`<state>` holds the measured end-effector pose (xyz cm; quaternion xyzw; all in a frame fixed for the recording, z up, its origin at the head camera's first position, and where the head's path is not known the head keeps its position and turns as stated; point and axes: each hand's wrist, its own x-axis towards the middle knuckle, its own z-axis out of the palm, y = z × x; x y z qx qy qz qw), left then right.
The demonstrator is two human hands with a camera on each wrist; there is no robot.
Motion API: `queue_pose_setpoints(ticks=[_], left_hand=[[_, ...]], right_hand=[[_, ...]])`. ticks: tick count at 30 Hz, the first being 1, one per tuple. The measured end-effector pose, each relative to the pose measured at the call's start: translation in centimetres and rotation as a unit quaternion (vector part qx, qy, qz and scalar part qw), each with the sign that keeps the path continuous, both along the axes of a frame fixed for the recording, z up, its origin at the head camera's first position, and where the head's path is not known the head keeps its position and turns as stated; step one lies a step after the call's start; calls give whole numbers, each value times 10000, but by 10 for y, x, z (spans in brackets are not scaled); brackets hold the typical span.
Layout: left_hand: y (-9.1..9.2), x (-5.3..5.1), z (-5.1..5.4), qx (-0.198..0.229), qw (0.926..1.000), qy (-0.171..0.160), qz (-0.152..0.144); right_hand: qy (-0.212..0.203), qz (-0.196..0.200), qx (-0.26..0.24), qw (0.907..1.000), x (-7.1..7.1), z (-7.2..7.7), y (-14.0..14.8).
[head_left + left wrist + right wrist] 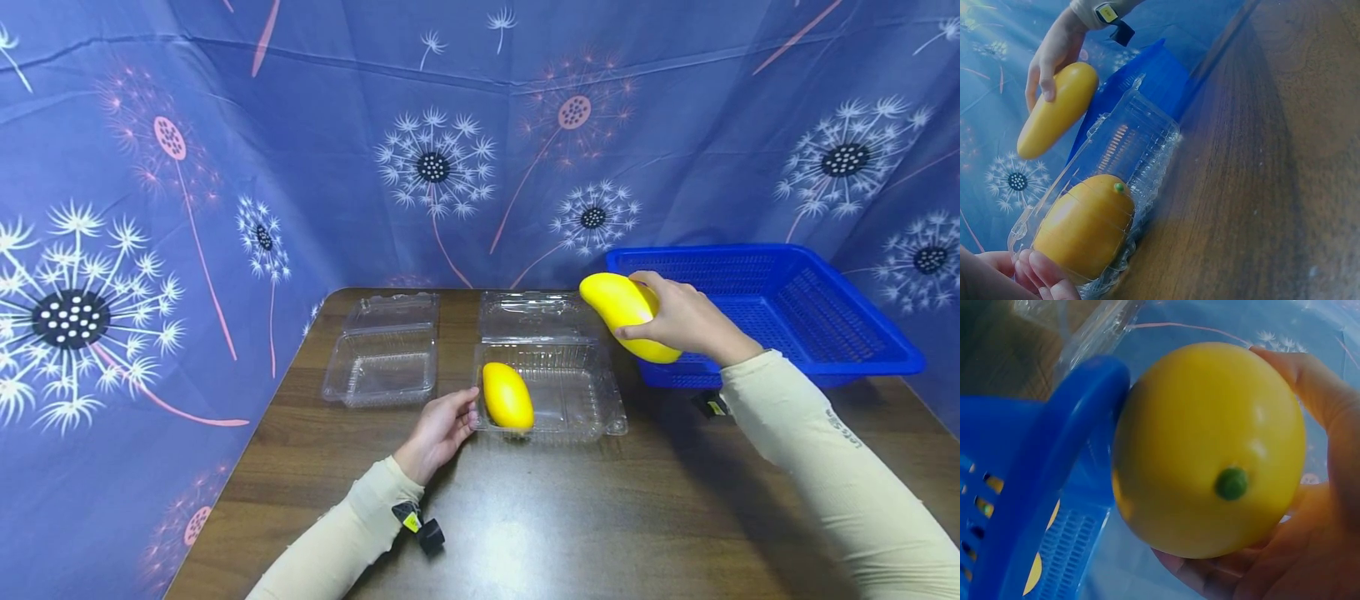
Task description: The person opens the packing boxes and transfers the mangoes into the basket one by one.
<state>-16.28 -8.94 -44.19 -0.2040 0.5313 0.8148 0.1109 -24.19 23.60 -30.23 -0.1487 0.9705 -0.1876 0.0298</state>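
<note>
My right hand point(686, 317) grips a yellow mango point(626, 308) in the air, beside the near left rim of the blue basket. A green stem end shows on this mango point(1210, 444) in the right wrist view. With thumb and fingers, my left hand point(442, 429) pinches the left front corner of an opened clear plastic clamshell container point(558, 400). Another yellow mango point(508, 396) lies in that container, against its left side. The left wrist view shows this lower mango point(1088, 225) through the clear wall, close to my left fingertips point(1050, 275).
A second opened clear container point(382, 367) stands to the left. The blue perforated basket point(862, 362) sits at the right; yellow patches point(1034, 575) show inside it in the right wrist view. Behind the wooden table point(570, 517) hangs a blue dandelion-print cloth point(315, 167).
</note>
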Motion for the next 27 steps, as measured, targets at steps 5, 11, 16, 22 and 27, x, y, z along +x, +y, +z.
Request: queue_pose_setpoints(ticks=[5,11,16,22,27], left_hand=[[0,0,-1,33,10000,11,-21],[-1,0,-1,39,10000,-27,-37],[-1,0,-1,121,9999,51,-63],[-1,0,-1,202,9997,95,-60],[-1,0,0,159,9999,7,-31]], right_hand=[[-79,-123,-17,9999,-4,0,8],[-29,-246,-43,9997,-5,4,13],[41,-318,-77,9995,-7,8,19],[-78,-408,-10,9991,-13,10,28],[-184,-450,19,9988,-18,12,36]])
